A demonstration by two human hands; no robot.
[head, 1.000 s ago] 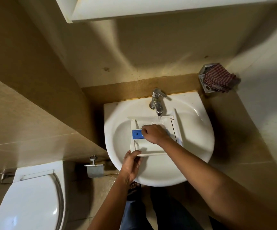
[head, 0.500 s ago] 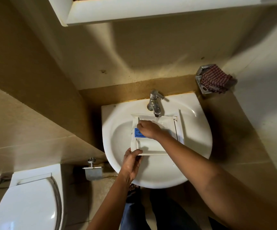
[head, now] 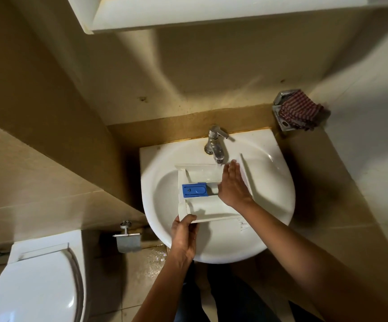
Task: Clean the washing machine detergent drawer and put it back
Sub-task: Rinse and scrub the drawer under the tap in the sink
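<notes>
The white detergent drawer [head: 202, 208] lies in the white wash basin [head: 274, 201] under the chrome tap [head: 216, 145]. A blue insert [head: 194, 190] sits in its left middle compartment. My left hand [head: 184, 235] grips the drawer's near left corner. My right hand [head: 233, 184] lies flat with straight fingers over the drawer's right side, fingertips beneath the tap's spout. Water seems to run from the spout onto the drawer's far compartment.
A red-checked cloth [head: 301, 112] hangs on a metal soap holder [head: 281, 122] on the wall to the right. A toilet [head: 32, 282] stands at lower left, with a paper holder [head: 127, 240] beside it. A white cabinet [head: 211, 12] overhangs the basin. The floor tiles look wet.
My right hand moved from the drawer's left side, by the blue insert, to its right side and opened flat. The blue insert now shows fully. My left hand kept its hold.
</notes>
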